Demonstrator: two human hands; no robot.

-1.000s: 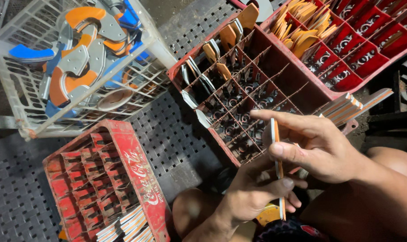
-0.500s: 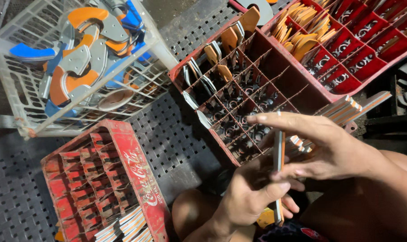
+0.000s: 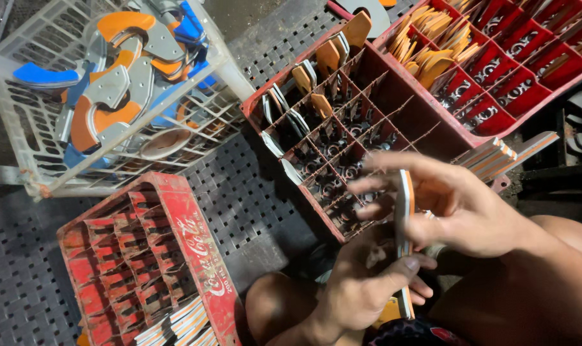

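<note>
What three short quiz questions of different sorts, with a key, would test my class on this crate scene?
1. True or false: both hands hold the thin flat strip.
2. Which container holds the blue and orange curved pieces? A) the white basket B) the red crate at lower left C) the far crate at upper right
3. Fill in: the strip is held ____ (upright / flat on the floor).

Key:
1. True: the right hand pinches its upper part, the left hand its lower part.
2. A
3. upright
</note>
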